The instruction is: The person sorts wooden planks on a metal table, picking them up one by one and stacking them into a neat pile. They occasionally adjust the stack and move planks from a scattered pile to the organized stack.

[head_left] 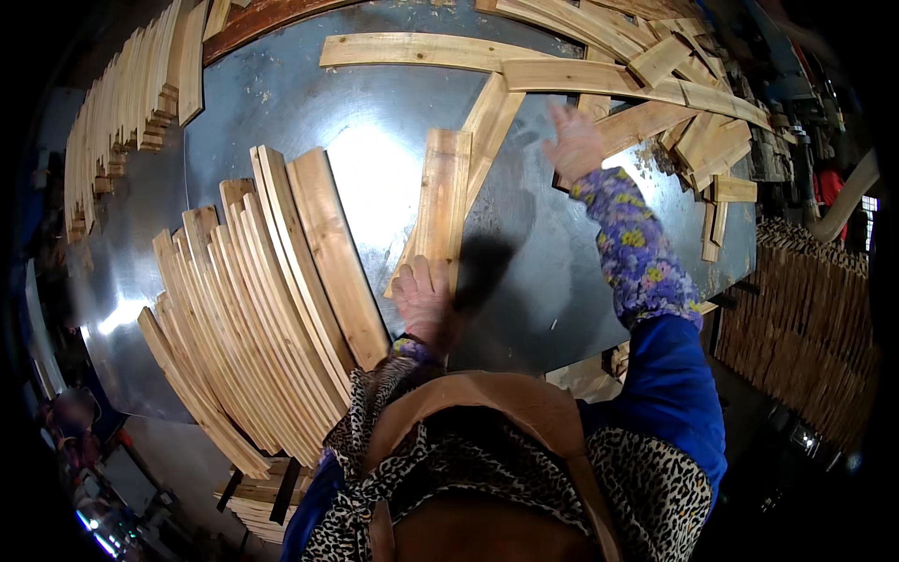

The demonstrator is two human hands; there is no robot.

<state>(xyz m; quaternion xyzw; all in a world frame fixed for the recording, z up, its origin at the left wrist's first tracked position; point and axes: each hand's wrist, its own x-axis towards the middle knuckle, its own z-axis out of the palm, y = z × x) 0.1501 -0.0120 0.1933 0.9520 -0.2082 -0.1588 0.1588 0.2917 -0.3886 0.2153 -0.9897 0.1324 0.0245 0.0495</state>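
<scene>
Left hand (423, 298) on board (443, 197), grip unclear; right hand (575, 148) spread wide near heap (714, 147). Second board (493, 117) slants underneath; plank row (272, 281) left.

Right grip (575, 148) blurred, red-brown board (267, 22) cropped

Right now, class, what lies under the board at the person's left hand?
A slanting board emerges on both sides of the upper board; its middle is covered and cannot be seen.

Head view, one, wide fisheye: from above the wearer, facing steeply down; leopard-print clothing (651, 473) nearest, left hand (423, 302) and right hand (575, 145) at middle range, metal tabletop (538, 304) beneath; dim margins perhaps blurred.
</scene>
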